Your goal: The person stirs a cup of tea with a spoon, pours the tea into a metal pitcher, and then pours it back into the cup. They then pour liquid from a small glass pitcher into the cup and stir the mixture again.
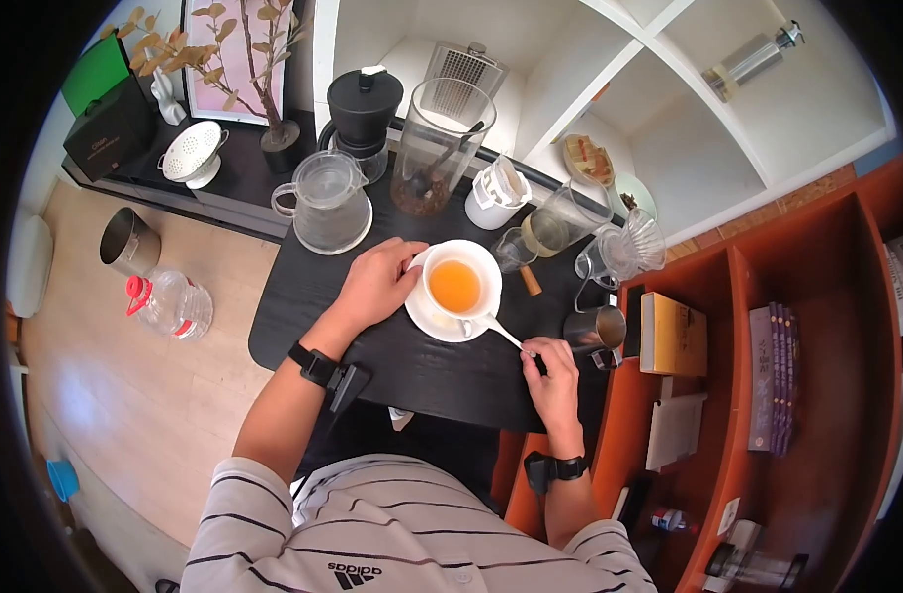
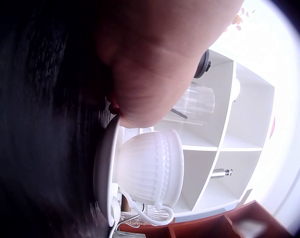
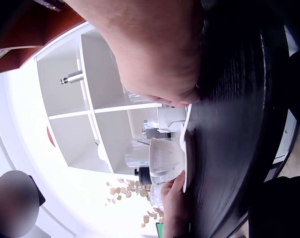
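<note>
A white teacup point(image 1: 463, 250) of orange-brown liquid stands on a white saucer point(image 1: 424, 322) on the black table. My left hand point(image 1: 377, 284) pinches the saucer's left edge, with the thumb on top of the rim beside the cup. In the left wrist view the ribbed cup point(image 2: 150, 163) stands upright on the saucer point(image 2: 105, 171), its looped handle on the side away from the hand. My right hand point(image 1: 552, 381) pinches the handle end of a white spoon point(image 1: 506, 335), which lies on the saucer. Seen from the right wrist, the spoon point(image 3: 185, 129) reaches toward the cup.
Behind the cup stand a glass server point(image 1: 331, 212), a black grinder point(image 1: 361, 111), a tall glass vessel point(image 1: 461, 104) with dark beans at its bottom and a white cup with a drip bag point(image 1: 499, 190). A metal pitcher point(image 1: 595, 331) and a ribbed glass dripper point(image 1: 637, 240) stand at the right.
</note>
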`<state>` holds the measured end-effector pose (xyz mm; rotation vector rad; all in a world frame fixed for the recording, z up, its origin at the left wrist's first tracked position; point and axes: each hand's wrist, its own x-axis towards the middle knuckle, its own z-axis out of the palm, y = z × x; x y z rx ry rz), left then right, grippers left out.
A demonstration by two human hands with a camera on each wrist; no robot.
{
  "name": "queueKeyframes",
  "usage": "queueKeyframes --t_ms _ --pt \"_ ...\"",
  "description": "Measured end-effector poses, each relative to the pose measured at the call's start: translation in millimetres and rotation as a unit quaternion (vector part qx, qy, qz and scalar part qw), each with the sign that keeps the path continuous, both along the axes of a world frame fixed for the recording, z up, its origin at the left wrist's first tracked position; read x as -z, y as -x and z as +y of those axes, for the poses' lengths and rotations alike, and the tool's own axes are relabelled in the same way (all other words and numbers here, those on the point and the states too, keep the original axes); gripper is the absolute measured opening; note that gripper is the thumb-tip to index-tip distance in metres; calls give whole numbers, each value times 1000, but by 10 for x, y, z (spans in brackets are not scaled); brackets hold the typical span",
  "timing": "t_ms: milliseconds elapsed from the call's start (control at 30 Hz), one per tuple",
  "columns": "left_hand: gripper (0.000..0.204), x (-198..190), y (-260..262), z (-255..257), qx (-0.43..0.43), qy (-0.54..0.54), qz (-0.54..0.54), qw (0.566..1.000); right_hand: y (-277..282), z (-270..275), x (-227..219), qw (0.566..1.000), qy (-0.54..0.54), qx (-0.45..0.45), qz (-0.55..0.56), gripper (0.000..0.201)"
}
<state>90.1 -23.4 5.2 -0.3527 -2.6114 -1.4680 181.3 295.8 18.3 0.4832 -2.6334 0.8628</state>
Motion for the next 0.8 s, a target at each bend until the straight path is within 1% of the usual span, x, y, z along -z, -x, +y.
queueKeyframes --t_ms 67,133,267,333,367,400,433,467,500,533,600,667,700,767,800 --pt "33 32 16 1 -1 0 3 1000 3 3 -2 1000 -2 -1 -2 18" --pt "38 123 35 8 -3 -11 50 999 0 18 5 1000 -13 -11 0 19" --pt "38 121 29 -4 -3 -20 47 999 -40 -86 -84 1000 -9 15 12 18" --pt "37 106 21 -2 1 -27 58 998 -77 -159 -135 998 46 41 -3 18" --pt "37 112 24 0 2 -27 56 998 -99 -236 -198 998 46 42 -5 18" --pt "37 115 29 2 0 -22 50 998 -116 -344 -278 993 107 27 -53 18" --pt "37 116 30 5 -2 -16 45 999 -125 -439 -301 981 167 14 -99 18" --pt "37 86 24 5 0 -16 44 999 -124 -508 -244 971 206 -1 -125 22" --pt "35 48 16 -1 0 -12 20 1000 -134 -578 -200 956 239 -1 -173 29" --pt "33 24 10 -5 -1 -8 -3 1000 -123 -639 -164 948 255 -9 -191 31" --pt "35 85 15 9 -4 -22 19 1000 -102 -737 -81 940 269 -19 -210 32" --pt "37 110 24 2 -8 -36 43 998 -69 -815 -11 870 405 -46 -276 28" --pt "36 112 21 -2 -5 -35 44 998 -71 -841 -14 871 404 -48 -276 28" --pt "36 112 25 -10 -1 -35 46 998 -78 -882 -40 843 426 -24 -327 22" --pt "36 112 29 -7 -3 -30 46 998 -69 -894 -42 844 426 -24 -326 22"
